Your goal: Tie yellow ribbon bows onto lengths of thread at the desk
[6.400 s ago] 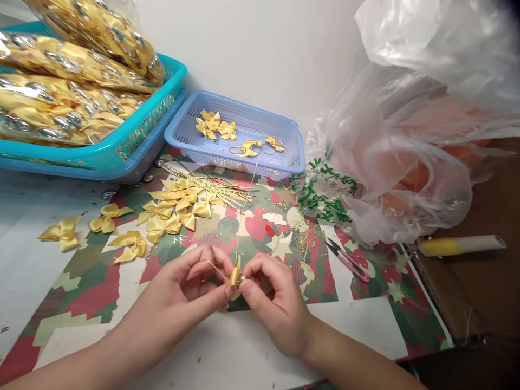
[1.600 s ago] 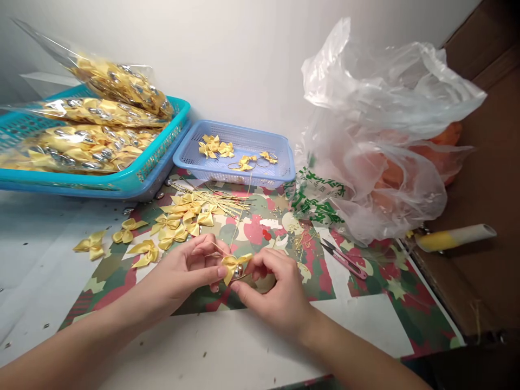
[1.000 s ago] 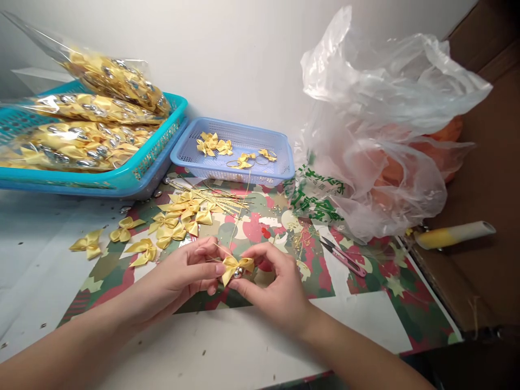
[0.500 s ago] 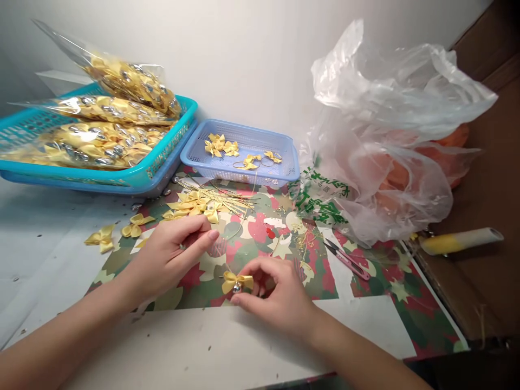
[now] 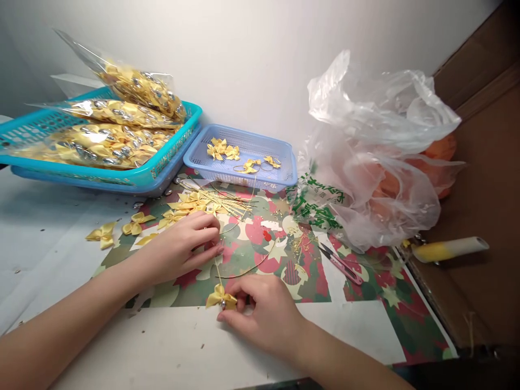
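Note:
My right hand point(image 5: 266, 314) pinches a yellow satin bow point(image 5: 217, 296) between thumb and fingers, near the front edge of the patterned sheet. A small silver bell point(image 5: 223, 304) sits at the bow's middle. From the bow a thin gold cord point(image 5: 218, 266) rises to the fingertips of my left hand point(image 5: 187, 244), which are closed on it. Part of the cord curves off over the sheet to the right. Behind my left hand lie several loose yellow bows point(image 5: 189, 203) and a bundle of gold cords point(image 5: 231, 203).
A turquoise basket point(image 5: 156, 172) holds clear bags of bows with bells. Beside it, a blue basket point(image 5: 260, 177) contains several bows. Pink-handled thread snips point(image 5: 343, 266) lie at the right, before a crumpled plastic bag point(image 5: 377, 141). Two bows point(image 5: 103, 234) rest at the left.
My right hand has shifted left and a little down with the bow, which has tilted. My left fingers have come down, and the cord between the hands now stands straighter.

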Action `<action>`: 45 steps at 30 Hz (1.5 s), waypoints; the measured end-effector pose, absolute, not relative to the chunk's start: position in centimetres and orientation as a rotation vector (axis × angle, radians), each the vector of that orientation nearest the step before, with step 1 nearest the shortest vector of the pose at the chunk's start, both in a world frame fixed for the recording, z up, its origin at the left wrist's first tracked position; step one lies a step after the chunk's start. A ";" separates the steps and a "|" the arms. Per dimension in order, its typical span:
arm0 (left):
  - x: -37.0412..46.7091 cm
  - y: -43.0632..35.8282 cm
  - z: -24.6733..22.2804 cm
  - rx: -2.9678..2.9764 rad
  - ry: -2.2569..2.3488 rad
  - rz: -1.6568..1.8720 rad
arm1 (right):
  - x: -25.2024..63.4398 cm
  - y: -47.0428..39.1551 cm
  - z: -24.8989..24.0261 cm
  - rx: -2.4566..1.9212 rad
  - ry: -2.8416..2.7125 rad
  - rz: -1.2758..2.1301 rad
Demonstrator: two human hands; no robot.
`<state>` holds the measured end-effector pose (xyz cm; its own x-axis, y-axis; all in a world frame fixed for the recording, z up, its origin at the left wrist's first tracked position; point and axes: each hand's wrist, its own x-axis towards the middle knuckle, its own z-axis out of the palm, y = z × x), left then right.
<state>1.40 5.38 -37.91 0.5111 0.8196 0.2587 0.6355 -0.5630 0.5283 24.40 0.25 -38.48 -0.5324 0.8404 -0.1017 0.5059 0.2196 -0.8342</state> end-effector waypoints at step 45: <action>5.4 -4.5 -38.8 2.474 1.481 0.945 | 25.6 3.4 -37.1 -0.919 -2.502 0.695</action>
<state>5.41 -4.55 -38.85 0.3314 0.8269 0.4544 0.7603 -0.5192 0.3904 25.60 3.43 -37.09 -0.7119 0.6786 0.1808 0.4883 0.6633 -0.5670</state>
